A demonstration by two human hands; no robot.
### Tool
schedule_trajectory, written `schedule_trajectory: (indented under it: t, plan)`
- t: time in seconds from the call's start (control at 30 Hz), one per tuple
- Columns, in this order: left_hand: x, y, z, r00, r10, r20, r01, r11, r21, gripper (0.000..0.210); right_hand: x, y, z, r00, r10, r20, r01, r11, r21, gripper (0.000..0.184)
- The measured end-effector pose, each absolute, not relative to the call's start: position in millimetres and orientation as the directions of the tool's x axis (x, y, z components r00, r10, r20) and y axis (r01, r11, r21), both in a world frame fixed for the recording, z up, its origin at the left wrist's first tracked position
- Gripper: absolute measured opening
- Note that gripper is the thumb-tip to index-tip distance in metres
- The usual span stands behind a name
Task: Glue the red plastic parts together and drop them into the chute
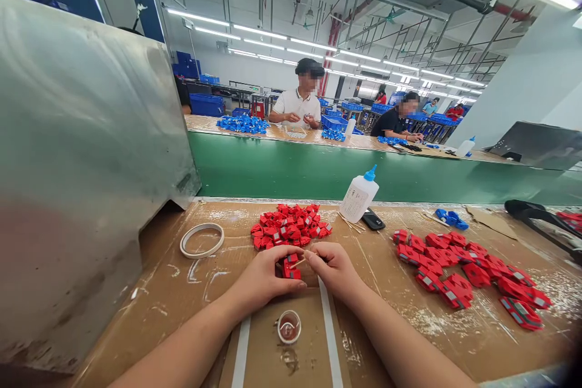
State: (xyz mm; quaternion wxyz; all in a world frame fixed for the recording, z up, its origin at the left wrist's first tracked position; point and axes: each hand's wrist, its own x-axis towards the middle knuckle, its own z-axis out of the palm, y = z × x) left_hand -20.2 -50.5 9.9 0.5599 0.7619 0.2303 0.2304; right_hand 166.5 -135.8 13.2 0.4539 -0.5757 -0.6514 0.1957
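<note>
My left hand [267,274] is closed around a small red plastic part [291,267], thumb below it and fingers above. Pinched in my right hand [334,267] is a thin wooden stick [298,264], its tip against the red part. A small round cup [289,327] with reddish-brown contents stands just below my hands on a cardboard sheet [266,364]. Directly beyond my fingers lies a heap of similar red parts [291,225].
More red parts [468,270] spread to the right. A white bottle with blue cap [359,197] stands beside wooden sticks [351,224] and a black device [373,219]. A tape roll [202,240] lies left, near a metal housing [91,163]. Co-workers [297,103] sit beyond the green belt [273,163].
</note>
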Motion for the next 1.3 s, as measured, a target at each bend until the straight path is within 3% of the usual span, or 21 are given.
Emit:
schedule_trajectory:
  t: [0.17, 0.3, 0.37, 0.47, 0.53, 0.73, 0.9, 1.0, 1.07, 1.13, 1.2, 1.3]
  plan:
    - [-22, -50, 12, 0.787, 0.605, 0.121, 0.08, -0.295, 0.952, 0.053, 166, -145, 25, 0.076, 0.897, 0.435, 0.553, 0.325, -0.767, 0.053]
    - [-24, -49, 12, 0.766, 0.62, 0.171, 0.014, -0.282, 0.959, 0.052, 159, -157, 35, -0.275, 0.87, 0.409, 0.447, 0.492, -0.747, 0.049]
    - [-24, -49, 12, 0.772, 0.624, 0.121, -0.004, -0.185, 0.983, 0.056, 156, -159, 36, -0.339, 0.849, 0.405, 0.427, 0.523, -0.738, 0.045]
    - [-23, -51, 14, 0.794, 0.607, 0.032, -0.028, -0.016, 0.999, 0.065, 160, -157, 35, -0.118, 0.854, 0.507, 0.419, 0.505, -0.754, 0.049]
    - [-24, -52, 15, 0.804, 0.595, 0.007, -0.008, 0.0, 1.0, 0.066, 165, -157, 35, -0.012, 0.857, 0.515, 0.412, 0.473, -0.779, 0.052]
    - [-25, -49, 15, 0.792, 0.609, 0.047, 0.032, -0.118, 0.992, 0.064, 159, -162, 39, -0.43, 0.846, 0.315, 0.443, 0.502, -0.743, 0.044]
    - [-24, -49, 13, 0.765, 0.644, 0.024, 0.1, -0.155, 0.983, 0.063, 155, -162, 36, -0.549, 0.825, 0.135, 0.552, 0.479, -0.682, 0.042]
    - [-22, -49, 11, 0.726, 0.687, -0.004, 0.148, -0.15, 0.978, 0.064, 173, -154, 35, -0.369, 0.916, 0.16, 0.641, 0.375, -0.669, 0.046]
    - [-21, -49, 9, 0.718, 0.695, -0.031, 0.141, -0.101, 0.985, 0.068, 191, -146, 33, -0.011, 0.96, 0.28, 0.736, 0.197, -0.647, 0.04]
    - [-20, -49, 7, 0.728, 0.684, -0.045, 0.115, -0.057, 0.992, 0.072, 210, -138, 29, 0.299, 0.884, 0.36, 0.78, -0.009, -0.625, 0.028]
    - [-20, -49, 4, 0.736, 0.677, -0.034, 0.08, -0.038, 0.996, 0.072, 225, -132, 22, 0.376, 0.859, 0.347, 0.797, -0.109, -0.594, 0.032]
    - [-21, -49, 3, 0.735, 0.678, -0.023, 0.057, -0.028, 0.998, 0.067, 238, -128, 12, 0.303, 0.914, 0.271, 0.789, -0.081, -0.61, 0.035]
